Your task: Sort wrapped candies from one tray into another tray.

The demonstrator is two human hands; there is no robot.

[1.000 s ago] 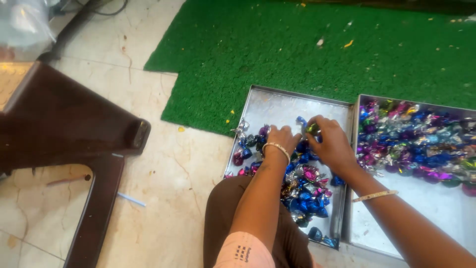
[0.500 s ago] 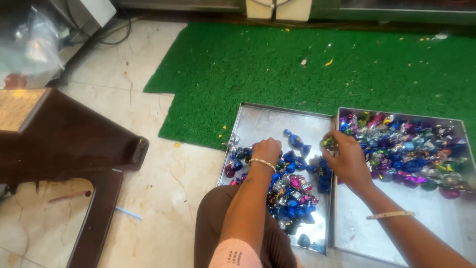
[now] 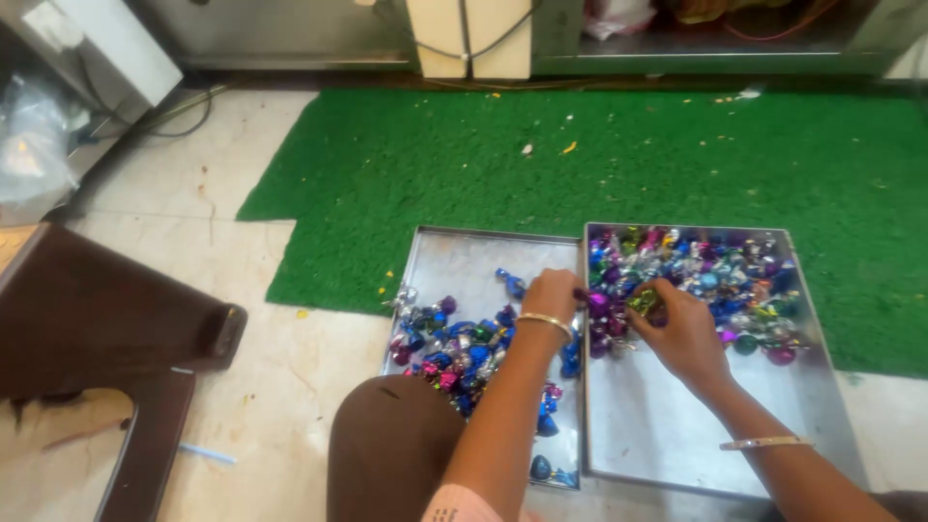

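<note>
A dark brown stool (image 3: pixel 106 319) stands far left of the fingers. The left hand (image 3: pixel 551 295) rests curled over the left steel tray (image 3: pixel 454 256), foil-wrapped sweets (image 3: pixel 454 348) heaped just below its fingertips; whether it grips one I cannot tell. Just right, the right hand (image 3: pixel 681 333) pinches a green-gold sweet (image 3: pixel 643 303) over the right steel tray (image 3: pixel 677 445), beside its wrapped pile (image 3: pixel 720 275). Green turf mat (image 3: pixel 580 164) lies beyond the fingers.

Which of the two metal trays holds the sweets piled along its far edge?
The right tray: its wrapped sweets crowd the far end, leaving the near part bare. The left tray is bare at its far end instead.
</note>
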